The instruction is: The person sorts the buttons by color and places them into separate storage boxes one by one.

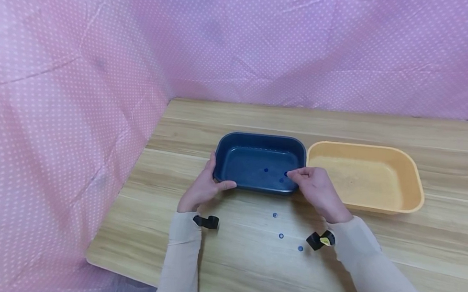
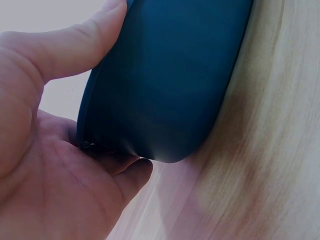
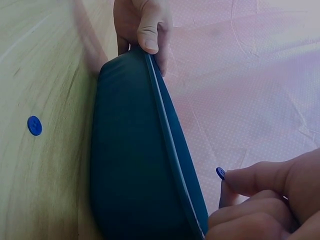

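My left hand [image 1: 202, 186] grips the left front corner of a dark blue plastic tub [image 1: 240, 163], its thumb at the front rim and its fingers along the left side. Over the right part of that tub, my right hand [image 1: 317, 187] pinches a small blue button [image 3: 220, 173] between thumb and fingertip. Two more buttons show on the tub's floor, one of them a dark button [image 1: 266, 170] left of the right fingertips. Three blue buttons lie on the table in front, the closest to the tub being a round button [image 1: 275, 215].
A yellow tub [image 1: 400, 207] stands directly right of the blue one, their rims side by side. Both rest on a wood-grain table [image 1: 144, 246]. Pink dotted cloth [image 1: 245, 46] hangs behind the table and at its left.
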Demonstrator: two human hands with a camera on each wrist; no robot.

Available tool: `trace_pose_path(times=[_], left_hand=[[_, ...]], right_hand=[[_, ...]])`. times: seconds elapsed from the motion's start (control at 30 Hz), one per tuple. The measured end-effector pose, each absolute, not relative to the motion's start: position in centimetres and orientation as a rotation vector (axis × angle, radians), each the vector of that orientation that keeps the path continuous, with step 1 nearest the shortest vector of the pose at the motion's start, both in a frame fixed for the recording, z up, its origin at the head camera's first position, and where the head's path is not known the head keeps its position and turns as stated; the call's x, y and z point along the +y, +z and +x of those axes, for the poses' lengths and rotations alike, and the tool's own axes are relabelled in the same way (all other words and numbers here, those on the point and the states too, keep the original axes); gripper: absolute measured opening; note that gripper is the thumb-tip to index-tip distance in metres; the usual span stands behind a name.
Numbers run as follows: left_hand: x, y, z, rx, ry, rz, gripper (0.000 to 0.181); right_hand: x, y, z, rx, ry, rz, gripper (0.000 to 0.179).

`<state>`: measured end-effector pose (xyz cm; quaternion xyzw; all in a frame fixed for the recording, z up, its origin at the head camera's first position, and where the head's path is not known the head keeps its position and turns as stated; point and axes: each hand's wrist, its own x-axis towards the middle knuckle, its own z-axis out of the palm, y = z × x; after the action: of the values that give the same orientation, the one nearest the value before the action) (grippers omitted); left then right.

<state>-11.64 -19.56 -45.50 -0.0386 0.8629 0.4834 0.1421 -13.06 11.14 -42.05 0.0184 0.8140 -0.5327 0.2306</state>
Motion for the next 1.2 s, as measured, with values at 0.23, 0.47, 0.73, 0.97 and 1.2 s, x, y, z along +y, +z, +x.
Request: trace_pose_path(times=[0.23,0.47,0.73,0.97,1.2], left_hand=[[-19.58,-45.31,-11.65,2.486,1.383,-0.119,0.115],[-19.55,-45.11,-11.64,2.491,1.373,-0.12,0.115],[-19.7,-45.3,-11.7,2.489,1.376,-0.109,0.115],[-19.76,-45.36,-11.72,2.497,1.377,-0.102,0.115],[-19.84,-45.37,-11.61,2.498,1.368,-0.106,0.114]], right_hand=[[11.17,-41.99,-13.25,2.229,-1.475,0.064,0.04],[11.16,-41.78,-13.24,2.232,-1.481,0.064,0.04],[11.24,-41.66,-13.24,2.226,-1.483,0.07,0.042],[11.32,-41.64,-13.2,2.224,-1.49,0.072,0.042],[11.32,-41.79,-13.2,2.207,-1.5,0.074,0.043]])
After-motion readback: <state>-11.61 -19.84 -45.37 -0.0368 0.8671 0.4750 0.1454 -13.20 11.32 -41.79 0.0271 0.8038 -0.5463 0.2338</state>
